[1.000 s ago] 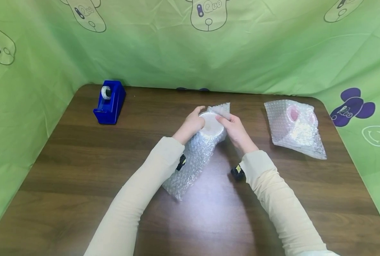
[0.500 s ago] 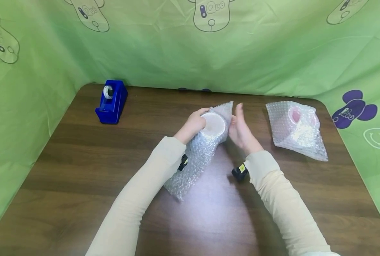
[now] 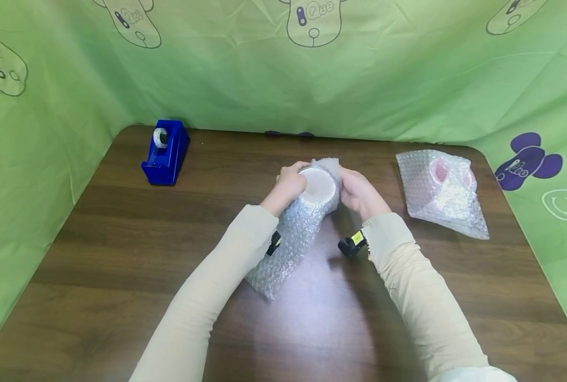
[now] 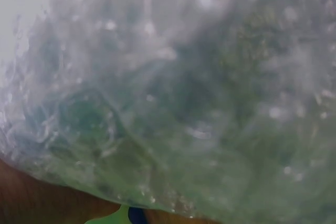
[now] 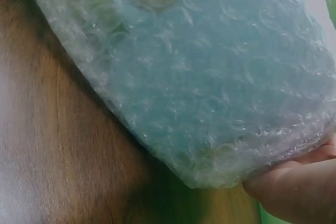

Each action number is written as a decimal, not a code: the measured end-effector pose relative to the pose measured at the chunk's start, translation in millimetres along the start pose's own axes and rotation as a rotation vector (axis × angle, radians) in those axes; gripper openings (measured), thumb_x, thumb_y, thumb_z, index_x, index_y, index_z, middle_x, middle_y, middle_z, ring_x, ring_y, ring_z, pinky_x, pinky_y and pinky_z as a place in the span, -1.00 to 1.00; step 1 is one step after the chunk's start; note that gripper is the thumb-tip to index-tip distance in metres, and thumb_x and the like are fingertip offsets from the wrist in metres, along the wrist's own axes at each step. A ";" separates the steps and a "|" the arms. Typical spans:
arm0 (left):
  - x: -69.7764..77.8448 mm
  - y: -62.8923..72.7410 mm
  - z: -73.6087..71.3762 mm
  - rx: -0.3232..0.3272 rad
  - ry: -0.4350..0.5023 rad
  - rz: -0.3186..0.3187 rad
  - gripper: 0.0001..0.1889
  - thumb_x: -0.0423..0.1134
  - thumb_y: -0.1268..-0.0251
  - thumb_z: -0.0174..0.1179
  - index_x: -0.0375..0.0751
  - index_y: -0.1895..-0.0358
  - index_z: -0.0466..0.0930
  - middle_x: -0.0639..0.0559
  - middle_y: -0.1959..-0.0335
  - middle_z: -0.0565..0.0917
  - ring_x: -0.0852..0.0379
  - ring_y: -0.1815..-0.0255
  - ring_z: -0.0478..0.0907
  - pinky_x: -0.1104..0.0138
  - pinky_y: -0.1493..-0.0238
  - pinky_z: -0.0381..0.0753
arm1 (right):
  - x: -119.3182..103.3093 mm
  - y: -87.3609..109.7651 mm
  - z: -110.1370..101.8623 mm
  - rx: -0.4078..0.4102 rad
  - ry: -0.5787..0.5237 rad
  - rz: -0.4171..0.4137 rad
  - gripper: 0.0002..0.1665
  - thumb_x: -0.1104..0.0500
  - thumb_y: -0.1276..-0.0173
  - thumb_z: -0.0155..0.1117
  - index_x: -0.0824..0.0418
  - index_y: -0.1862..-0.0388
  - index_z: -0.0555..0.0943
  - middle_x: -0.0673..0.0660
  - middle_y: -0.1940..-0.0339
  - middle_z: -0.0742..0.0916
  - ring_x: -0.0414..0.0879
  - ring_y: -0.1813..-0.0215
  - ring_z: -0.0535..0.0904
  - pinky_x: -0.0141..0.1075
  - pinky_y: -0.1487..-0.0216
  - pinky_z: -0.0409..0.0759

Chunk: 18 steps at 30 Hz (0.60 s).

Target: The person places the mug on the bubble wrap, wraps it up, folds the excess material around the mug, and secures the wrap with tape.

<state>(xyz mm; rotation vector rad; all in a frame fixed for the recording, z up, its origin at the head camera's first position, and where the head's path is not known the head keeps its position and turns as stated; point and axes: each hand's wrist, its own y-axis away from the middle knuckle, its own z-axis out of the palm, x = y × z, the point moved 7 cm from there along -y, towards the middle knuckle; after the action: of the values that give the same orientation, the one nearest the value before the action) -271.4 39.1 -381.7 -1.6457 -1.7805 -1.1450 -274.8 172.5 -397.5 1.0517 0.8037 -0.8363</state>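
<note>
A sheet of bubble wrap (image 3: 293,239) is wound round a cup-like thing (image 3: 319,185), whose white round end faces up in the head view. My left hand (image 3: 290,183) holds its left side, fingers curled over the wrap. My right hand (image 3: 358,192) grips the folded wrap at the right side; most of its fingertips are hidden behind it. A long tail of the wrap trails toward the front left. In the right wrist view, pale blue-green shows through the bubble wrap (image 5: 210,87), with the right hand (image 5: 299,187) at its lower edge. Blurred bubble wrap (image 4: 168,103) fills the left wrist view.
A blue tape dispenser (image 3: 165,154) with a roll of clear tape stands at the back left of the wooden table (image 3: 121,254). Another bubble-wrapped bundle (image 3: 441,191), with pink showing through, lies at the back right. Green printed cloth (image 3: 245,79) hangs behind the table.
My right hand first drew off the wrap's top with its thumb raised, then came back against the right side. The pointed upper corner of wrap is folded lower. The left hand keeps its hold.
</note>
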 end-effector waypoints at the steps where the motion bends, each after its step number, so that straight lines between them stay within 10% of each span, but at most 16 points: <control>1: 0.1 0.0 -0.1 0.003 0.000 0.002 -0.31 -0.45 -0.03 -0.17 0.02 -0.34 0.37 -0.16 -0.34 0.38 -0.22 -0.25 0.24 0.08 -0.26 0.28 | -0.4 0.0 -0.4 0.010 0.013 -0.007 -0.65 0.08 -0.52 -0.05 -0.04 0.42 0.64 -0.18 0.45 0.69 -0.35 0.30 0.56 -0.52 0.16 0.51; 4: 0.5 0.3 -0.6 0.008 -0.007 0.006 -0.31 -0.45 -0.01 -0.17 0.00 -0.33 0.38 -0.14 -0.34 0.41 -0.22 -0.25 0.25 0.07 -0.25 0.29 | -2.3 0.1 -1.6 0.036 0.077 -0.026 -0.78 0.04 -0.48 0.04 0.09 0.13 0.60 -0.21 0.43 0.70 -0.37 0.28 0.58 -0.55 0.17 0.54; 8: 0.7 0.4 -0.4 0.013 -0.012 0.008 -0.31 -0.46 0.00 -0.16 -0.01 -0.32 0.39 -0.12 -0.34 0.42 -0.22 -0.24 0.27 0.08 -0.23 0.31 | -8.6 1.3 -3.1 0.063 0.232 -0.070 -0.45 0.04 -0.46 0.07 0.38 -0.28 0.39 -0.25 0.48 0.69 -0.38 0.33 0.59 -0.55 0.21 0.57; 18: -1.5 -1.3 -0.3 0.014 0.009 0.004 -0.33 -0.44 0.00 -0.14 -0.04 -0.31 0.39 -0.14 -0.33 0.42 -0.22 -0.29 0.26 0.05 -0.30 0.30 | -30.5 12.0 10.0 0.100 0.741 -0.258 -0.53 0.09 -0.47 0.06 0.33 -0.23 0.49 0.29 -0.23 0.59 -0.03 -0.17 0.55 -0.48 0.02 0.52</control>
<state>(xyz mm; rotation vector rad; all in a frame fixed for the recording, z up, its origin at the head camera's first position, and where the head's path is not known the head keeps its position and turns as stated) -272.5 38.1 -383.1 -1.6328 -1.7752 -1.1340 -276.5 172.2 -363.3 1.3876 1.5585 -0.7002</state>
